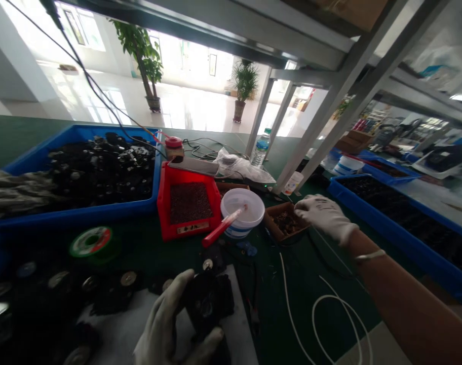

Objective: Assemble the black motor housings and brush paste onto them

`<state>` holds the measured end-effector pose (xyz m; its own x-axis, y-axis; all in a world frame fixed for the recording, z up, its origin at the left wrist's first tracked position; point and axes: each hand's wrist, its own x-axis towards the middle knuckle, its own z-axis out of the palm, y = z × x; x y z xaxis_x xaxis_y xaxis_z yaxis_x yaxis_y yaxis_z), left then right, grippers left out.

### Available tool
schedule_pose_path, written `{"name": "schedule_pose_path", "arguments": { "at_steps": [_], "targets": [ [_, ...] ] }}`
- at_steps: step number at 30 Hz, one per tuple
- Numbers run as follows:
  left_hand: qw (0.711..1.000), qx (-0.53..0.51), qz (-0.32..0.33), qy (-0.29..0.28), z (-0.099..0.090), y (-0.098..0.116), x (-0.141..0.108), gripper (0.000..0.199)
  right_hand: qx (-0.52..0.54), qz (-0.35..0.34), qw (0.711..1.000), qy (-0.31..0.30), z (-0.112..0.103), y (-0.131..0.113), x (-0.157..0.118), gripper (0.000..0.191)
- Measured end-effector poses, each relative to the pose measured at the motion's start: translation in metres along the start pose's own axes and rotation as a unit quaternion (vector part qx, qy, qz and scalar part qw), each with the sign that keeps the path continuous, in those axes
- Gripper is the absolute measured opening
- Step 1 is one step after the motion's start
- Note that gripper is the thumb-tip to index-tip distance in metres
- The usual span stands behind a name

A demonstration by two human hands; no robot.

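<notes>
My left hand, in a pale work glove, is closed around a black plastic part with fingers on one side and thumb at its lower edge. The part is held above a white sheet at the bottom middle. My right hand, also gloved, is at the right rim of a small brown box that contains tiny brownish parts. Its fingers look drawn together, and whatever may be between them is hidden. Several black parts with round metal discs lie left of my left hand.
A blue bin heaped with black parts stands at left, beside a red bin of small dark pieces. A white tub bears a red-handled tool. A solder spool, a white cable and metal shelf posts are nearby.
</notes>
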<state>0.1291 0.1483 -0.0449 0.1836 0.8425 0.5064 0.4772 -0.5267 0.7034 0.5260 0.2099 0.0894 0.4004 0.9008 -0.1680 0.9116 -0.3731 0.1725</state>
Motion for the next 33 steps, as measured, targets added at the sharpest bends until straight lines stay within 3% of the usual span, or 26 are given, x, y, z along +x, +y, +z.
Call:
{"name": "schedule_pose_path", "arguments": {
  "at_steps": [2, 4, 6, 7, 8, 10, 14, 20, 24, 30, 33],
  "targets": [
    [1.0, 0.004, 0.023, -0.005, -0.002, 0.004, 0.002, 0.072, 0.065, -0.037, 0.994, 0.082, 0.003, -0.012, -0.026, 0.025],
    [0.999, 0.014, 0.048, -0.006, -0.003, 0.009, 0.004, 0.074, 0.147, -0.107, 0.972, 0.146, 0.012, -0.032, -0.056, 0.027],
    [0.997, 0.023, 0.071, -0.002, -0.002, 0.013, 0.007, 0.075, 0.322, -0.253, 0.872, 0.269, 0.023, -0.059, -0.088, 0.017],
    [0.996, 0.026, 0.084, 0.001, -0.001, 0.014, 0.008, 0.074, 0.349, -0.304, 0.842, 0.278, 0.028, -0.074, -0.101, 0.013],
    [0.995, 0.029, 0.098, 0.004, 0.0, 0.014, 0.009, 0.074, 0.357, -0.341, 0.818, 0.295, 0.032, -0.088, -0.113, 0.011],
    [0.992, 0.031, 0.123, 0.013, 0.002, 0.015, 0.01, 0.072, 0.339, -0.381, 0.8, 0.317, 0.038, -0.114, -0.129, 0.012],
    [0.989, 0.026, 0.147, 0.023, 0.005, 0.015, 0.011, 0.075, 0.26, -0.403, 0.798, 0.365, 0.044, -0.142, -0.135, 0.013],
    [0.988, 0.015, 0.153, 0.022, 0.005, 0.019, 0.012, 0.068, 0.124, -0.426, 0.795, 0.415, 0.045, -0.151, -0.13, 0.024],
    [0.987, 0.019, 0.156, 0.024, 0.006, 0.018, 0.01, 0.066, 0.123, -0.436, 0.798, 0.397, 0.041, -0.151, -0.132, 0.027],
    [0.987, 0.029, 0.159, 0.0, 0.006, 0.003, 0.004, 0.07, 0.069, -0.441, 0.83, 0.334, 0.039, -0.152, -0.139, 0.012],
    [0.985, 0.031, 0.169, 0.002, 0.006, -0.002, 0.003, 0.072, 0.074, -0.428, 0.833, 0.342, 0.039, -0.152, -0.142, 0.009]
  ]
}}
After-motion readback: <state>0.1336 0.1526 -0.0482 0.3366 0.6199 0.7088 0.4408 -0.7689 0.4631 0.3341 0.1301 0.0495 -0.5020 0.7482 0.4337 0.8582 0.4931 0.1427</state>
